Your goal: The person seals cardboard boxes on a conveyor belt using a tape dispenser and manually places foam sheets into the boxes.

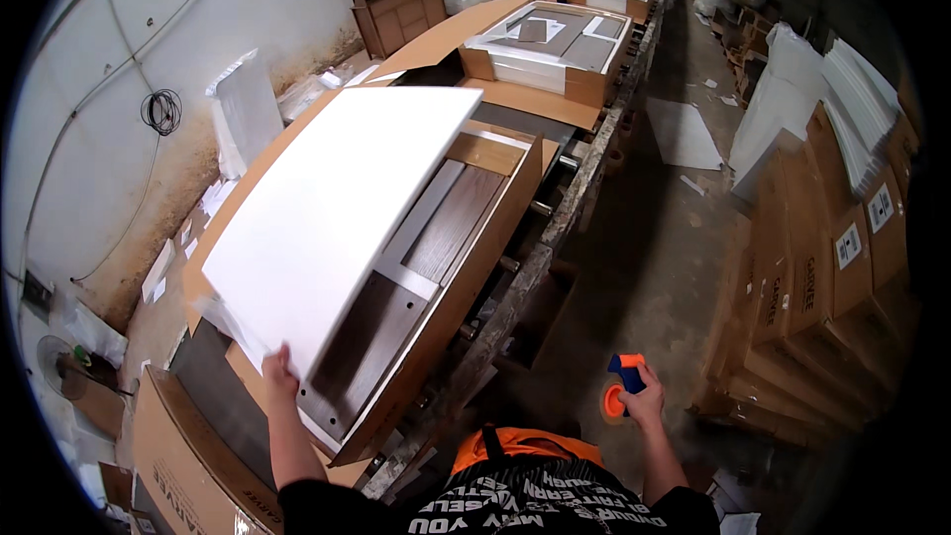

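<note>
- Location: the white sheet (pixel 342 208) lies slantwise over the left part of the open carton (pixel 444 309), left of centre in the frame; its far right corner reaches toward the upper middle.
- My left hand (pixel 281 374), lower left of centre: fingers closed on the sheet's near edge, close to its lower corner.
- My right hand (pixel 646 399), lower right of centre: fingers wrapped around the blue-and-orange tape dispenser (pixel 628 371), well apart from the sheet.
- Handling, judged by look: foam-like, light for its breadth, fairly stiff, smooth enough to slip; corners likely to dent or snap if bent.
- Hold: one edge grip probably leaves the far end free to swing; a second hold midway along the right long edge should steady it.
- Edges: the carton's right wall stands beside the wood-grain panels (pixel 458 223), partly uncovered; I cannot tell whether the sheet touches them.
- Room: beyond the conveyor rail (pixel 557 231), the aisle floor (pixel 644 267) runs up the frame, bounded at right by stacked cartons (pixel 792 297). Upper centre, the next carton (pixel 584 87) limits forward movement.
</note>
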Demonstrator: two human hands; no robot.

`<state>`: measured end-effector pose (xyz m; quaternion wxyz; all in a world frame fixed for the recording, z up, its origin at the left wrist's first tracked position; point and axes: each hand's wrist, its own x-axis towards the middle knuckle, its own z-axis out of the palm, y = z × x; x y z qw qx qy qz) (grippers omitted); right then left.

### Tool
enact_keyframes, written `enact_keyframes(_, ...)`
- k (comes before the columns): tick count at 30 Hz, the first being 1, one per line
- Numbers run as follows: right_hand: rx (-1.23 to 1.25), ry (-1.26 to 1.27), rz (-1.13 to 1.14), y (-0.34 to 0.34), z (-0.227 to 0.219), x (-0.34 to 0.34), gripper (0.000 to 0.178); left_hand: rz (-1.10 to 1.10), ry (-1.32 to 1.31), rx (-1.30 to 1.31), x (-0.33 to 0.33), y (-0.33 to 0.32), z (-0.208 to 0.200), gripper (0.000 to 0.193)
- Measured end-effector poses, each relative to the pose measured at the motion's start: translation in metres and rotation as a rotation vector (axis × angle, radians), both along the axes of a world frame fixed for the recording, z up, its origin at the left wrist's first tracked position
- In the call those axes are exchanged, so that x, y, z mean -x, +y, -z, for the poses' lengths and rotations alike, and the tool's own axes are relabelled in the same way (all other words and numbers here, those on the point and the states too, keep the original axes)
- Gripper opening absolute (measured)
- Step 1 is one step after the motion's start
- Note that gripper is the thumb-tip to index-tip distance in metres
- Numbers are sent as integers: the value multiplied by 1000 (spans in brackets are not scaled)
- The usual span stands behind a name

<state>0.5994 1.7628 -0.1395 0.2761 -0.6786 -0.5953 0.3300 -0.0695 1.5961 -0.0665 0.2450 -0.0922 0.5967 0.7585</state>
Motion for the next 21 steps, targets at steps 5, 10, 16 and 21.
enact_keyframes(5, 38, 117, 2, 29, 2, 4, 71, -52, -42, 332, -47, -104, -22, 26)
enact_keyframes(10, 25, -32, -97, 59, -1, 27, 69, 126, -56, 324, -54, -166, -21, 39)
enact_keyframes(16, 25, 36, -78, 91, -3, 28, 77, 240, 95, 579, -55, -137, -16, 49)
enact_keyframes(21, 123, 199, -9, 135, -8, 8, 75, 60, 772, 1393, -89, -46, -58, 55)
